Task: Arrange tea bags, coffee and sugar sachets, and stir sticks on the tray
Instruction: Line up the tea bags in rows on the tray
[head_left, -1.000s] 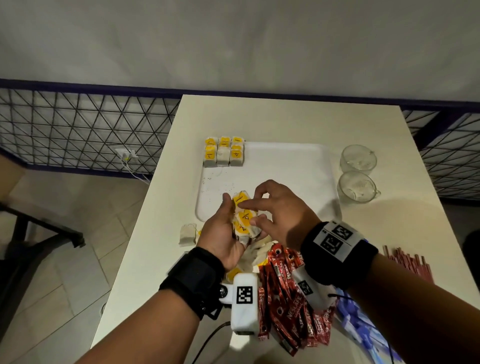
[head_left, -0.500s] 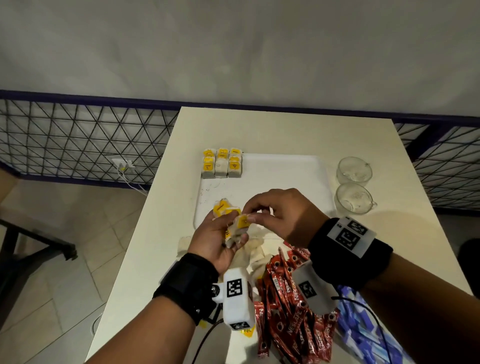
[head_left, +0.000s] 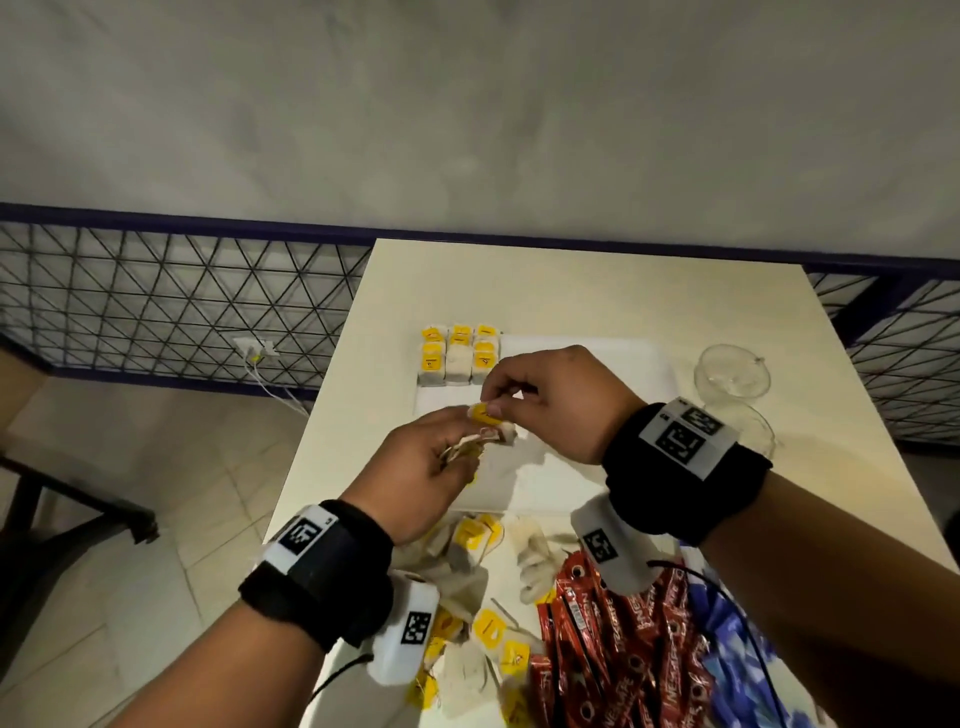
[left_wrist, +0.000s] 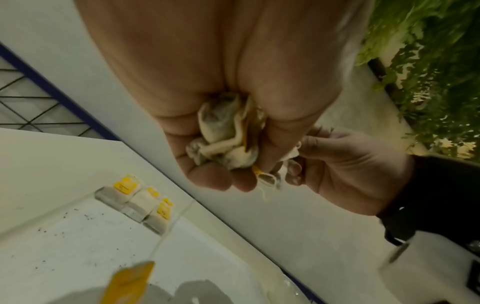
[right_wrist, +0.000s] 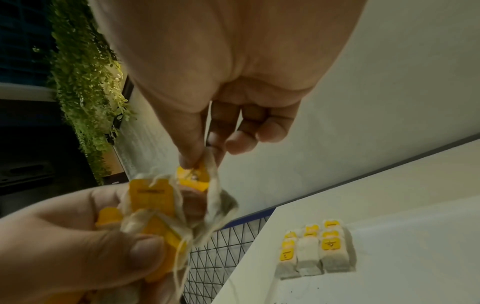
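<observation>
Above tray (head_left: 597, 364), fingers (right_wrist: 189, 152) pinching tea bag (right_wrist: 221, 203).

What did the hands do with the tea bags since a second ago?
Both hands rose over the tray. The right hand now pinches one yellow tag, pulling it from the bunch of tea bags gripped by the left hand. The arranged tea bags stayed put.
</observation>
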